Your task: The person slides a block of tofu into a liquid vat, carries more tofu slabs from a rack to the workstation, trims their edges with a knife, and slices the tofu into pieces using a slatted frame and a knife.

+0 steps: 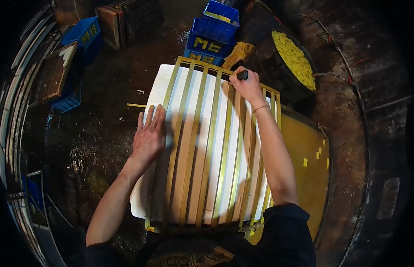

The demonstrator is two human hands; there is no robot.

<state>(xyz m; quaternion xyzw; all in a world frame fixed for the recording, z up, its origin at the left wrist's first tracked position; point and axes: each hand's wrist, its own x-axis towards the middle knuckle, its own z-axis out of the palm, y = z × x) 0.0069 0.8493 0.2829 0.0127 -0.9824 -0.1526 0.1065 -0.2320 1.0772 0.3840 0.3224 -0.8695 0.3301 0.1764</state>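
Observation:
A large white slab (158, 89), marked with faint cross lines, lies in front of me. Over it rests a yellowish frame of long parallel slats (187, 89). My left hand (150, 132) is flat at the left edge of the slab and frame, fingers stretched out and holding nothing. Near the frame's far end, my right hand (248, 86) is closed around a black-handled tool (243, 75). The tool's working end is mostly hidden under the hand. A thin yellow strip (135, 105) sticks out on the left, beyond my fingertips.
Stacked blue crates (210, 42) stand beyond the frame. A round vat of yellow pieces (293, 58) is at the upper right. To the right lies a tank of yellowish liquid (304, 147) with small floating bits. More blue crates (84, 38) and boards (55, 71) are at left.

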